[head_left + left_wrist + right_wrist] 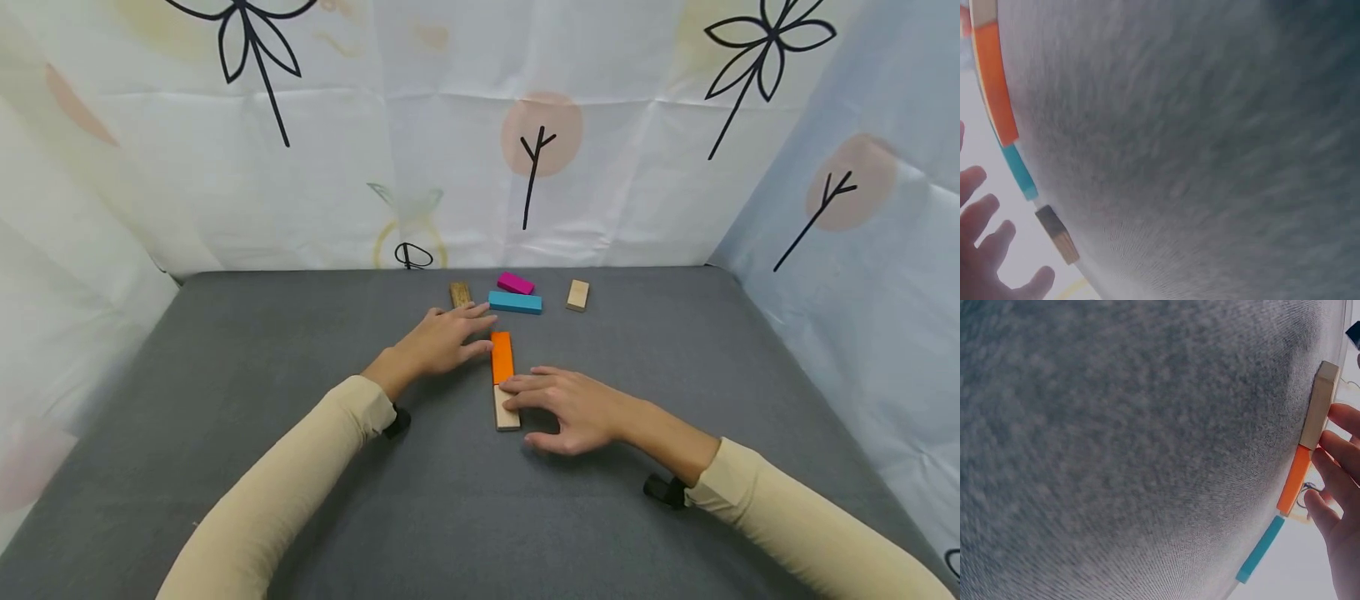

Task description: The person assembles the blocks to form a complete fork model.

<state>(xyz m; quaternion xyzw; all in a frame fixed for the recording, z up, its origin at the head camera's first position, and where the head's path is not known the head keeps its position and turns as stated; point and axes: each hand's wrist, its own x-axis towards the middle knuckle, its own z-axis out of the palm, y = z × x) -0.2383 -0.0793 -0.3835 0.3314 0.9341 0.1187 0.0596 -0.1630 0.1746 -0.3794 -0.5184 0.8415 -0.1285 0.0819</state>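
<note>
An orange block (502,358) and a pale wooden block (507,408) lie end to end in one line on the grey cloth. My right hand (573,412) lies over the pale block, its loosely extended fingertips (1329,440) on that block near where it meets the orange one. Left of the orange block hovers my left hand (442,340), fingers spread and relaxed, thumb tip right at the orange block's side. Just beyond the left fingers is a brown block (459,293), partly covered by that hand in the head view. Neither hand grips anything.
A blue block (515,302) lies crosswise beyond the orange one, with a magenta block (516,283) behind it. Farther right is a small pale block (577,295). Patterned white fabric (450,150) hangs along the back and sides of the grey surface (675,367).
</note>
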